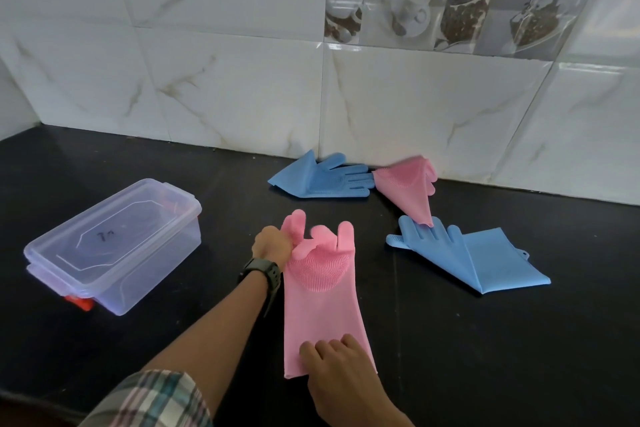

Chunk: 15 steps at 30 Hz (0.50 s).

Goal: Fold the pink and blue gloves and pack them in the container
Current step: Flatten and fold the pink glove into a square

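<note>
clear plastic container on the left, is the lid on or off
On. The clear plastic container has its lid seated flat over the rim, with the end clips down. No gloves show through its walls, though a red item sits at its near end.

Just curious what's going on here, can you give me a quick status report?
Left hand gripping near pink glove fingers; right hand pressing its cuff. Three gloves loose. Container lid on, nothing packed.

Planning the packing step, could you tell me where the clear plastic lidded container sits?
In the head view, the clear plastic lidded container sits at the left on the black countertop, left of the left hand.
</note>
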Motion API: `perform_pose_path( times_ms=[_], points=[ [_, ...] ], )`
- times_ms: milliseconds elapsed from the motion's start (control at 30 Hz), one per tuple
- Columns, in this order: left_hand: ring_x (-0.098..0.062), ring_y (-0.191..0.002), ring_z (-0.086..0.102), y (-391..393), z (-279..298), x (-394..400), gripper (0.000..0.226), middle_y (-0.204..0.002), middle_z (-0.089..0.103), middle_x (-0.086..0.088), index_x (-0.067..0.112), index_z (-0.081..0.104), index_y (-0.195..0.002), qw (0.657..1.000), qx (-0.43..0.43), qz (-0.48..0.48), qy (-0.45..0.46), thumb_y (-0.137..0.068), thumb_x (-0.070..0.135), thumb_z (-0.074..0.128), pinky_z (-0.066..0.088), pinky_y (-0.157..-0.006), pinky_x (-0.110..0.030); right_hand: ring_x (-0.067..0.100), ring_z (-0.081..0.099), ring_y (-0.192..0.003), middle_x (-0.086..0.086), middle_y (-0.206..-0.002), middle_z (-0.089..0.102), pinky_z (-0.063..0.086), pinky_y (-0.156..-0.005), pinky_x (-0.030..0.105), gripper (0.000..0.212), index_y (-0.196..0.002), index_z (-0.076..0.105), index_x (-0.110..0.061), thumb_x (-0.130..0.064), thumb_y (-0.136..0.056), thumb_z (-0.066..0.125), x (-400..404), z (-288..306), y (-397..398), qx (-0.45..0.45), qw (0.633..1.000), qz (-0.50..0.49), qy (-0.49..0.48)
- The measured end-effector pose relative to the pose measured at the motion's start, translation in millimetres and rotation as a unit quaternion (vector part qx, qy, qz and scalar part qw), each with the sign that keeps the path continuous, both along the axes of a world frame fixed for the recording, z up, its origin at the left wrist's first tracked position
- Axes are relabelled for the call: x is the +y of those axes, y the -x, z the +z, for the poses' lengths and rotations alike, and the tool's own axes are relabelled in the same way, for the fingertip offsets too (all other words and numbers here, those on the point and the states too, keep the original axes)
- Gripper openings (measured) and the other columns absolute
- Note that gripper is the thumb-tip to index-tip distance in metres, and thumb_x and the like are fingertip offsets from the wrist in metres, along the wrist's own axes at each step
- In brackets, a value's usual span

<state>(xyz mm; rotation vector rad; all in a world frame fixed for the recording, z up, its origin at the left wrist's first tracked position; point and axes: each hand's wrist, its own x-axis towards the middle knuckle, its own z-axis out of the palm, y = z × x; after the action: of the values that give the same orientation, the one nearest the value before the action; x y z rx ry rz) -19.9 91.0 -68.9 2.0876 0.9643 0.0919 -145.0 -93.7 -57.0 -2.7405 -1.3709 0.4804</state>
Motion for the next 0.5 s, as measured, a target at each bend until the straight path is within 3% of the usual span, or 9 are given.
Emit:
perform_pose_path(
  times_ms=[100, 200, 267, 367, 433, 500],
  points=[
    [-0.031, -0.094, 0.066, -2, 9, 4, 0.039, -0.101, 0.067, -0.015, 0.008, 0.059, -0.087, 0.991, 0.064, -0.085, -0.075, -0.094, 0.033, 0.030, 0.055, -0.088, -0.042, 0.034, 0.050, -0.120, 0.015, -0.134, 0.051, 0.025, -0.113, 0.048, 0.038, -0.130, 0.037, -0.010, -0.021, -0.095, 0.048, 3, 6, -1, 0.040, 0.998, 0.009, 0.041],
    [-0.027, -0.091, 0.067, -7, 17, 6, 0.030, -0.082, 0.061, -0.008, 0.015, 0.051, -0.075, 0.970, 0.131, -0.138, -0.148, -0.094, 0.023, 0.030, 0.056, -0.086, -0.038, 0.035, 0.049, -0.122, 0.015, -0.136, 0.050, 0.025, -0.113, 0.049, 0.038, -0.131, 0.037, -0.010, -0.022, -0.096, 0.045, 9, 16, -5, 0.080, 0.994, 0.009, 0.073],
    [-0.022, -0.086, 0.065, -9, 21, 6, 0.026, -0.072, 0.054, -0.003, 0.014, 0.053, -0.079, 0.956, 0.168, -0.152, -0.188, -0.093, 0.021, 0.032, 0.055, -0.080, -0.032, 0.034, 0.051, -0.119, 0.015, -0.133, 0.052, 0.029, -0.110, 0.049, 0.040, -0.130, 0.040, -0.011, -0.030, -0.095, 0.046, 9, 26, -8, 0.118, 0.990, 0.012, 0.076],
    [-0.022, -0.088, 0.062, -10, 25, 3, 0.028, -0.091, 0.063, -0.005, 0.011, 0.062, -0.098, 0.938, 0.179, -0.163, -0.247, -0.093, 0.019, 0.035, 0.051, -0.083, -0.033, 0.018, 0.057, -0.096, 0.002, -0.106, 0.060, 0.045, -0.086, 0.030, 0.036, -0.113, 0.051, -0.019, -0.045, -0.089, 0.048, -4, 36, -27, 0.164, 0.977, -0.119, -0.063],
    [-0.021, -0.085, 0.061, -9, 28, -1, 0.028, -0.094, 0.063, -0.007, 0.010, 0.062, -0.101, 0.939, 0.157, -0.157, -0.261, -0.094, 0.023, 0.038, 0.050, -0.084, -0.033, 0.009, 0.054, -0.079, -0.006, -0.089, 0.057, 0.043, -0.069, 0.020, 0.026, -0.101, 0.056, -0.020, -0.042, -0.088, 0.051, -20, 39, -70, 0.077, 0.949, -0.243, -0.184],
    [-0.021, -0.082, 0.062, -6, 29, -9, 0.026, -0.084, 0.056, -0.005, 0.009, 0.058, -0.098, 0.942, 0.123, -0.164, -0.266, -0.096, 0.026, 0.039, 0.051, -0.082, -0.033, 0.014, 0.058, -0.080, 0.002, -0.090, 0.063, 0.047, -0.069, 0.026, 0.019, -0.097, 0.059, -0.014, -0.031, -0.090, 0.053, -43, 45, -133, -0.019, 0.890, -0.373, -0.263]
  ],
)
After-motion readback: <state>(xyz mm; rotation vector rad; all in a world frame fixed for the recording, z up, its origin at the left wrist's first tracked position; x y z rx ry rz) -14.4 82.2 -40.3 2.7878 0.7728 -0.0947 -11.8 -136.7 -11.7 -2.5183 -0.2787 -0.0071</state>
